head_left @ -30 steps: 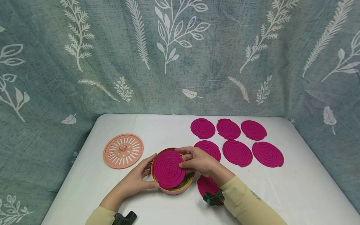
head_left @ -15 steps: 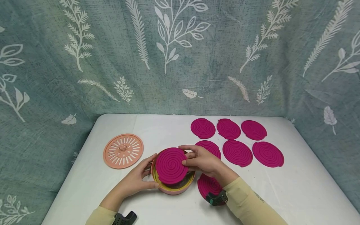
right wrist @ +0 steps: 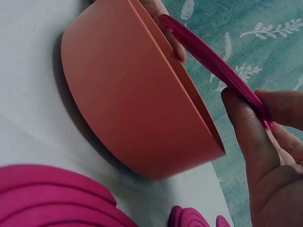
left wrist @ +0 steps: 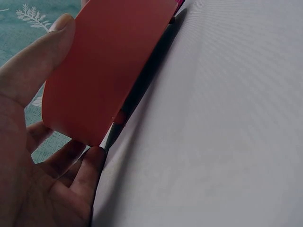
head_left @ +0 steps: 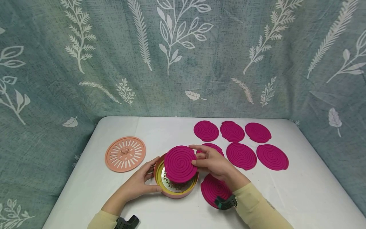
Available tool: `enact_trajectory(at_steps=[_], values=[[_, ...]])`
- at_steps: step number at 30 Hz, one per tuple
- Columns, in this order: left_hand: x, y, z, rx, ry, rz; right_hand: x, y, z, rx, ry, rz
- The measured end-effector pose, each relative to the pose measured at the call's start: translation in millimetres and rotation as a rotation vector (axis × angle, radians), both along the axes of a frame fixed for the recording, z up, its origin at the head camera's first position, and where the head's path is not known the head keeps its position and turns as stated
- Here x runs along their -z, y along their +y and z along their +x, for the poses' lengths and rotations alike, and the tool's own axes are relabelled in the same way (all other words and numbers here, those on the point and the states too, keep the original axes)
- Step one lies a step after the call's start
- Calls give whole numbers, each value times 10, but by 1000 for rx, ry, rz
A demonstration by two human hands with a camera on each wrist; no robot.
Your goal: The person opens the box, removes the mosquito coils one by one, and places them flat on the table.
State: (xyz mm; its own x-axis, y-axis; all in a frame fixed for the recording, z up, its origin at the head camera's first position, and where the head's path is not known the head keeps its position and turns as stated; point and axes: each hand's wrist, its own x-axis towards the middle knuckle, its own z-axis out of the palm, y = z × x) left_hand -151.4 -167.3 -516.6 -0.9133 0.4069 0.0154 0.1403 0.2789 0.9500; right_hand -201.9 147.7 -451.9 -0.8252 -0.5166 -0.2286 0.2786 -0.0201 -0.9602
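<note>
My right hand (head_left: 214, 163) pinches the edge of a magenta mosquito coil (head_left: 180, 164) between thumb and fingers. The coil is tilted above the rim of a round, salmon-pink coil holder (head_left: 176, 196), overlapping its right half from the head view. In the right wrist view, a gap shows between the coil (right wrist: 215, 64) and the rim. Inside the holder lie a yellowish ring (head_left: 159, 176) and a shiny, dotted metal plate (head_left: 168, 184), partly covered by the coil. Thumb and fingers of my left hand (head_left: 141, 181) grip the holder's left side, seen close in the left wrist view.
The slotted, salmon-pink lid (head_left: 125, 154) rests flat at the left of the white table (head_left: 160, 213). Several magenta coils (head_left: 241, 156) lie in two rows at the back right. Another coil (head_left: 214, 190) sits by the holder's right side, partly under my right wrist.
My right hand has drawn the coil up and to the right, off the middle of the holder, so more of the metal plate shows. My left hand has stayed put.
</note>
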Motion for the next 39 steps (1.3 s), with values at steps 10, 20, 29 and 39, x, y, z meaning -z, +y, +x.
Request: enact_trajectory(at_steps=[10, 20, 29, 39], values=[[-16, 11, 10, -20, -18, -11, -15, 232, 42, 41, 24, -47], [-10, 11, 17, -15, -9, -2, -18, 482, 120, 88, 39, -63], [-17, 11, 13, -24, -15, -7, 9, 719, 212, 149, 45, -58], [-23, 20, 12, -32, -43, -12, 80, 1041, 322, 211, 75, -29]])
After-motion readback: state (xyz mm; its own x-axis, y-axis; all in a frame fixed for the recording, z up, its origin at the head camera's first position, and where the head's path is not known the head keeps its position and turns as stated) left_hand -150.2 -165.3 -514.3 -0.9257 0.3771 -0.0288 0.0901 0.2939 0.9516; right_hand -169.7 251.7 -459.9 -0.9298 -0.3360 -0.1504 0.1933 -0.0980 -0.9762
